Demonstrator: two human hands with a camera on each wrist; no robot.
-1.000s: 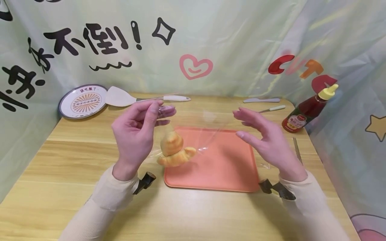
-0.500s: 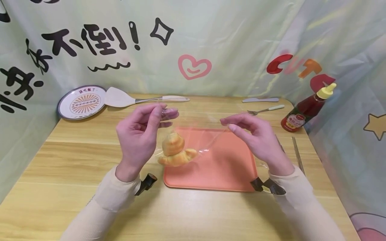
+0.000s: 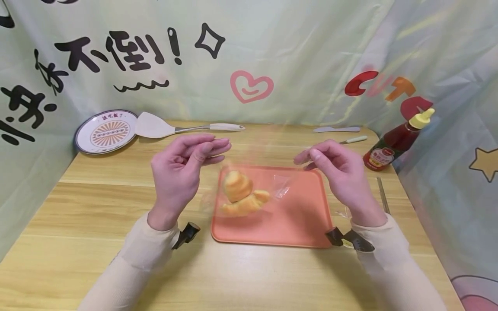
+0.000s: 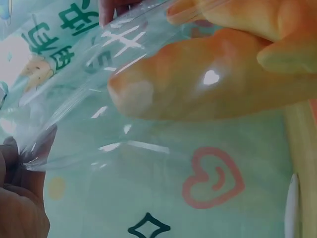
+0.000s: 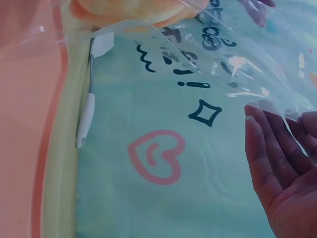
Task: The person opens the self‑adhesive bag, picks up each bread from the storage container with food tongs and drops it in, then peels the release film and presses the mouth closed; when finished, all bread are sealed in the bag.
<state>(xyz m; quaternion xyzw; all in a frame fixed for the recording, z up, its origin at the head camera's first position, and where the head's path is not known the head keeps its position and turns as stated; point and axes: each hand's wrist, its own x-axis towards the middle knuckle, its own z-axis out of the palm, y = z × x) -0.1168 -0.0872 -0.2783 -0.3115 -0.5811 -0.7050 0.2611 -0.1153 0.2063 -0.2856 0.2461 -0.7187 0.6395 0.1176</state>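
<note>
A clear plastic bag point(image 3: 281, 185) hangs between my hands, with two golden bread rolls point(image 3: 238, 186) inside. The lower roll is croissant-shaped. Above the coral-pink tray point(image 3: 303, 224), my left hand point(image 3: 177, 179) pinches one side of the bag; the left wrist view shows its fingertips gathering the film. On the other side, my right hand point(image 3: 342, 177) pinches the bag's edge between thumb and finger, seen also in the right wrist view, where the other fingers of this right hand point(image 5: 285, 163) are extended. Much of the film is too transparent to trace in the head view.
Behind the left hand are a round plate point(image 3: 106, 133) and a white spatula point(image 3: 155, 125). At the back right lie a knife point(image 3: 336, 129) and a pale-handled utensil point(image 3: 355, 139), near a ketchup bottle point(image 3: 398, 144). A thin metal strip point(image 3: 382, 194) lies by the right wrist.
My right hand came left to the bag, then drew slightly back right with its edge pinched. The bag and rolls swung right over the tray. My left hand stays nearly in place.
</note>
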